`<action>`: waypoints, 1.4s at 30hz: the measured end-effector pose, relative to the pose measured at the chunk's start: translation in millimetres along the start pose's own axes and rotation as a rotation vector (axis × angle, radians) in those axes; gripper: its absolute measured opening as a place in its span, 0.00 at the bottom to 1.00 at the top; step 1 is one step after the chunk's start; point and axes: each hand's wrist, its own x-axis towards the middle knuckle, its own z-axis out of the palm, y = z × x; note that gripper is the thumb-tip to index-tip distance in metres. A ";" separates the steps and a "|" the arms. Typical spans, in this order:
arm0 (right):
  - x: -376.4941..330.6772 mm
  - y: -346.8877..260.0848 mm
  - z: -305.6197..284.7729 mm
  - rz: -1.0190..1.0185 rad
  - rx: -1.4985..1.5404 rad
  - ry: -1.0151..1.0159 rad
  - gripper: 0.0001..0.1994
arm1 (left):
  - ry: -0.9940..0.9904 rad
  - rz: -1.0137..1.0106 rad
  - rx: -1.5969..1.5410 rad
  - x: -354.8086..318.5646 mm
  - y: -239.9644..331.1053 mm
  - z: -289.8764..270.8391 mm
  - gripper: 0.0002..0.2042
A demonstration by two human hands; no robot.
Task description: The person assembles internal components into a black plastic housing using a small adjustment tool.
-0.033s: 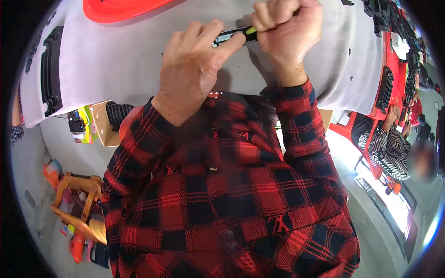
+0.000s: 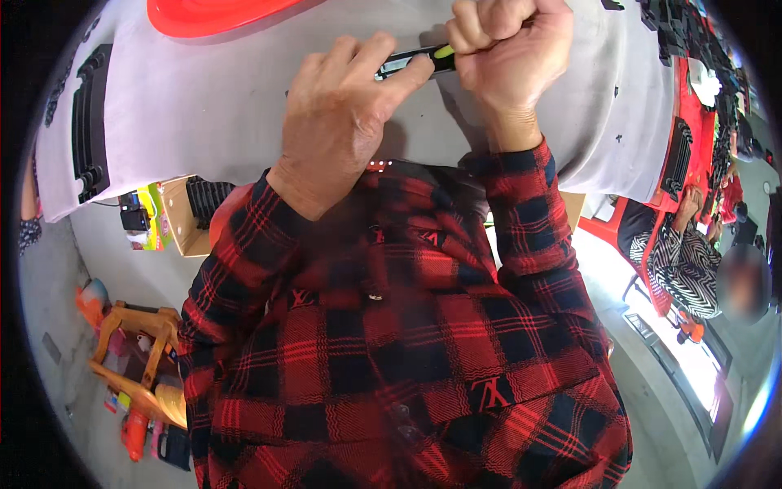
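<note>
Near the far edge of the view, my left hand [image 2: 338, 114] pinches a small black slotted part [image 2: 393, 65] between thumb and fingers, just above the grey cloth. My right hand [image 2: 517, 57] is closed in a fist around a slim tool with a yellow-green piece [image 2: 444, 51] showing at the fist's left side. The tool's dark end meets or overlaps the right end of the black part; I cannot tell exactly where they touch. Most of the tool is hidden inside my fist.
A red plastic tray [image 2: 216, 20] lies at the far left of the grey-covered table [image 2: 204, 106]. Black slatted parts [image 2: 91, 122] rest at its left edge, more [image 2: 678, 155] at its right. A cardboard box [image 2: 186, 216] stands below; a person in patterned trousers [image 2: 680, 265] sits at right.
Both hands have shifted very slightly to the right with what they hold. Their grips look the same.
</note>
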 end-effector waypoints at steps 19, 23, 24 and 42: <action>1.2 6.1 2.3 -0.093 -0.225 -0.098 0.27 | -0.008 0.013 0.048 1.6 1.2 -3.4 0.15; 1.3 7.8 5.2 -0.091 -0.227 -0.079 0.26 | -0.027 0.010 0.044 1.9 1.4 -6.5 0.15; 1.5 7.7 5.4 -0.093 -0.230 -0.082 0.26 | -0.041 0.006 0.044 2.2 1.7 -6.9 0.15; -4.7 8.9 11.7 -0.137 -0.566 -0.147 0.26 | -0.050 0.042 -0.039 1.7 -4.1 -2.6 0.16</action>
